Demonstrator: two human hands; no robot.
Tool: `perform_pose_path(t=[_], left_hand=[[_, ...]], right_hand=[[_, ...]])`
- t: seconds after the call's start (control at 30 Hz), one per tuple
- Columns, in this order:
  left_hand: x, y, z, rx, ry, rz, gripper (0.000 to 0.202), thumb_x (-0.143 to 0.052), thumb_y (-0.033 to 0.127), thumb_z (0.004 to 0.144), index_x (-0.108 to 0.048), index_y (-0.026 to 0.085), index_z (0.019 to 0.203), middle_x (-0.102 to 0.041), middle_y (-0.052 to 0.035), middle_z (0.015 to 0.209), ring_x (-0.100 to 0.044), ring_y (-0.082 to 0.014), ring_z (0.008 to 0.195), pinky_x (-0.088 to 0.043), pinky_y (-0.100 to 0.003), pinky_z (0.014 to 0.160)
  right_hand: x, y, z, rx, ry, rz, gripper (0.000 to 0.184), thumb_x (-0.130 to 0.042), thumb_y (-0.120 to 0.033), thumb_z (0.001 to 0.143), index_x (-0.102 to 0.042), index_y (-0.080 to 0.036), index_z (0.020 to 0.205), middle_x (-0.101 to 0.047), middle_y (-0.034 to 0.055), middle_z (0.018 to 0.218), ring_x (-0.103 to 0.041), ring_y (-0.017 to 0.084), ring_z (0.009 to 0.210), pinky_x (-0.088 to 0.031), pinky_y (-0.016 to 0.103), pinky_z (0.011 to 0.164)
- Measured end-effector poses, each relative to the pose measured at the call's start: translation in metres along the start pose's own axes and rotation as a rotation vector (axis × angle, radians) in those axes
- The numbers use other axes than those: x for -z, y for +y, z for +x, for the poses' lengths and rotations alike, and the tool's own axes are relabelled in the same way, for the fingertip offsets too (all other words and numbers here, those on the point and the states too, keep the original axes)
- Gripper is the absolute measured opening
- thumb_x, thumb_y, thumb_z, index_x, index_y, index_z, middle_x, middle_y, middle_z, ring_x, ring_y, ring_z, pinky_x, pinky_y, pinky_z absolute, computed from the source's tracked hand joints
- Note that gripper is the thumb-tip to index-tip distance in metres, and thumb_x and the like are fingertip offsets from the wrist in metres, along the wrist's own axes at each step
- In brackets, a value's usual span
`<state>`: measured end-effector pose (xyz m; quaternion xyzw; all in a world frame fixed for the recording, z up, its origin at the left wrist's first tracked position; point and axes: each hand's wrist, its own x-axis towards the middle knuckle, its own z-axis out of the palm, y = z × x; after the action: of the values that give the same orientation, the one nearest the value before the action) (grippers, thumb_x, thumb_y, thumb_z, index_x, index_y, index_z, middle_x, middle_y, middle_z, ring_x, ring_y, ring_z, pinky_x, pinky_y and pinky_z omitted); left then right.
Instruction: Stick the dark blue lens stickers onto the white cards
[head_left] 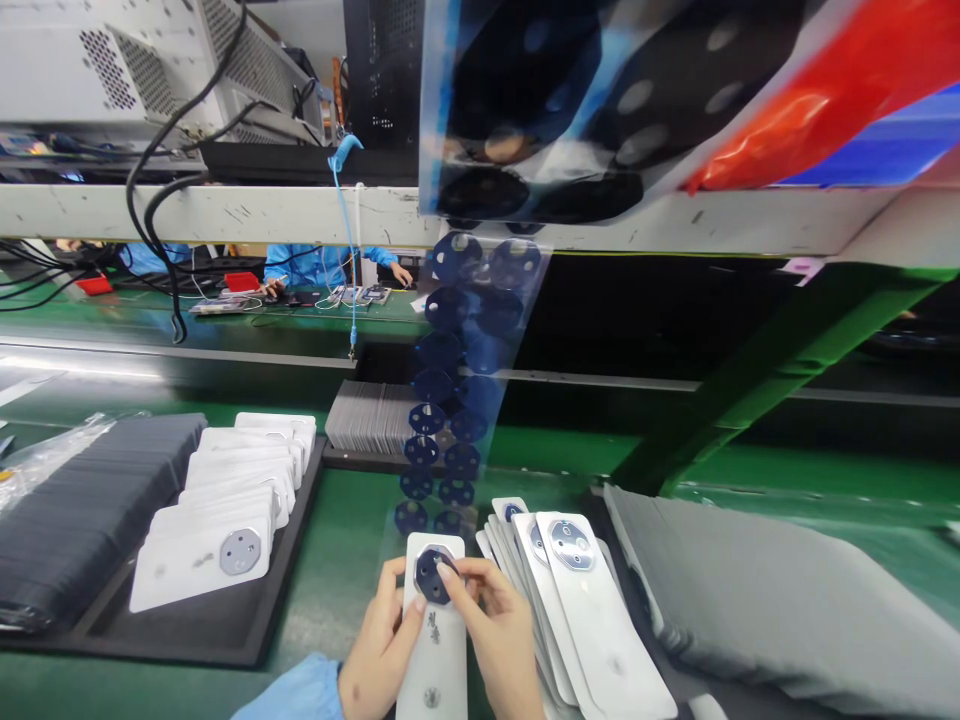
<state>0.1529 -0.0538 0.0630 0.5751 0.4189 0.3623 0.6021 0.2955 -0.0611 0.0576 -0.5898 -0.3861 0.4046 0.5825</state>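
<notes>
A white phone back cover [444, 665] stands upright in front of me, its camera ring near the top. My left hand [381, 640] grips its left edge, thumb on the face. On the ring lies a dark blue eight-sided film sticker [429, 572] with round holes. My right hand [501, 632] pinches at the sticker's right side, thumb and forefinger together; how firmly it is stuck down I cannot tell. Behind hangs a clear sheet [480, 400] with two columns of similar dark stickers. Right of my hands, several white covers [600, 630] with blue film on their rings lie fanned.
Left, a black tray [225, 640] holds white covers [202, 555] and a dark grey sleeve stack [105, 510]. Grey sleeves [780, 590] lie at right. A rail [262, 215] crosses overhead, with hanging cables [142, 180]. Beyond it, a co-worker's blue sleeves [300, 264] show.
</notes>
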Motion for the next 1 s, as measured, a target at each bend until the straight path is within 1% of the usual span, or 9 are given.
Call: perform_pose_path(t=[0.17, 0.23, 0.33, 0.43, 0.57, 0.73, 0.83, 0.9, 1.0], left_hand=[[-0.0007, 0.0010, -0.0008, 0.005, -0.001, 0.004, 0.042, -0.042, 0.052, 0.093, -0.038, 0.019, 0.120, -0.069, -0.0047, 0.086, -0.058, -0.0178, 0.072, -0.043, -0.027, 0.067], [-0.0010, 0.0009, -0.0014, 0.008, -0.011, -0.004, 0.042, -0.042, 0.052, 0.094, -0.037, 0.019, 0.120, -0.069, -0.0055, 0.090, -0.059, -0.0179, 0.073, -0.043, -0.027, 0.068], [-0.0009, 0.0010, -0.0021, 0.009, -0.022, -0.020, 0.040, -0.043, 0.050, 0.094, -0.038, 0.020, 0.120, -0.068, -0.0079, 0.102, -0.060, -0.0171, 0.074, -0.044, -0.028, 0.071], [0.0003, 0.0006, -0.0020, -0.017, -0.022, -0.020, 0.037, -0.044, 0.047, 0.094, -0.041, 0.021, 0.120, -0.064, -0.0099, 0.115, -0.061, -0.0191, 0.084, -0.045, -0.030, 0.078], [0.0024, -0.0018, -0.0011, -0.041, -0.022, -0.015, 0.036, -0.045, 0.043, 0.095, -0.041, 0.020, 0.124, -0.061, -0.0112, 0.121, -0.059, -0.0237, 0.103, -0.044, -0.032, 0.086], [0.0031, -0.0029, -0.0016, -0.056, -0.027, -0.014, 0.036, -0.045, 0.040, 0.095, -0.042, 0.019, 0.125, -0.062, -0.0112, 0.121, -0.058, -0.0245, 0.106, -0.043, -0.033, 0.089], [0.0026, -0.0005, -0.0023, -0.060, -0.028, -0.028, 0.036, -0.046, 0.040, 0.095, -0.043, 0.020, 0.125, -0.063, -0.0098, 0.120, -0.059, -0.0241, 0.106, -0.043, -0.032, 0.090], [0.0023, 0.0020, -0.0028, -0.066, -0.027, -0.045, 0.036, -0.047, 0.041, 0.094, -0.044, 0.021, 0.124, -0.063, -0.0092, 0.120, -0.059, -0.0238, 0.105, -0.043, -0.032, 0.091], [0.0022, 0.0057, -0.0033, -0.067, -0.018, -0.057, 0.035, -0.048, 0.041, 0.094, -0.045, 0.021, 0.122, -0.062, -0.0092, 0.121, -0.059, -0.0238, 0.106, -0.042, -0.033, 0.092]], right_hand=[[-0.0008, -0.0026, -0.0004, 0.017, -0.003, -0.011, 0.027, -0.073, -0.044, 0.072, -0.069, -0.017, 0.076, -0.058, 0.0008, 0.065, -0.049, 0.016, 0.060, -0.042, 0.027, 0.059], [-0.0009, -0.0034, -0.0008, 0.018, -0.002, -0.024, 0.027, -0.072, -0.044, 0.072, -0.069, -0.017, 0.076, -0.058, 0.0011, 0.065, -0.049, 0.017, 0.060, -0.042, 0.028, 0.059], [-0.0011, -0.0037, -0.0015, 0.040, -0.001, -0.055, 0.026, -0.071, -0.044, 0.073, -0.069, -0.018, 0.075, -0.060, 0.0019, 0.066, -0.049, 0.017, 0.061, -0.042, 0.028, 0.059], [-0.0020, -0.0027, -0.0026, 0.082, 0.001, -0.098, 0.024, -0.069, -0.043, 0.075, -0.069, -0.019, 0.076, -0.062, 0.0026, 0.069, -0.051, 0.018, 0.062, -0.043, 0.028, 0.061], [-0.0027, -0.0005, -0.0040, 0.144, 0.025, -0.138, 0.023, -0.068, -0.042, 0.076, -0.068, -0.020, 0.078, -0.063, 0.0023, 0.071, -0.052, 0.017, 0.063, -0.043, 0.028, 0.061], [-0.0025, 0.0007, -0.0052, 0.229, 0.035, -0.194, 0.019, -0.066, -0.039, 0.080, -0.068, -0.020, 0.078, -0.063, 0.0032, 0.074, -0.053, 0.018, 0.063, -0.044, 0.028, 0.060], [-0.0034, 0.0009, -0.0060, 0.307, 0.066, -0.238, 0.017, -0.065, -0.038, 0.081, -0.068, -0.021, 0.078, -0.064, 0.0055, 0.078, -0.056, 0.021, 0.072, -0.046, 0.031, 0.064], [-0.0048, 0.0012, -0.0067, 0.361, 0.101, -0.261, 0.016, -0.065, -0.037, 0.082, -0.069, -0.022, 0.078, -0.063, 0.0074, 0.085, -0.058, 0.025, 0.084, -0.047, 0.034, 0.072], [-0.0077, 0.0024, -0.0085, 0.399, 0.160, -0.274, 0.017, -0.067, -0.039, 0.080, -0.069, -0.022, 0.080, -0.058, 0.0106, 0.104, -0.056, 0.029, 0.098, -0.048, 0.041, 0.083]])
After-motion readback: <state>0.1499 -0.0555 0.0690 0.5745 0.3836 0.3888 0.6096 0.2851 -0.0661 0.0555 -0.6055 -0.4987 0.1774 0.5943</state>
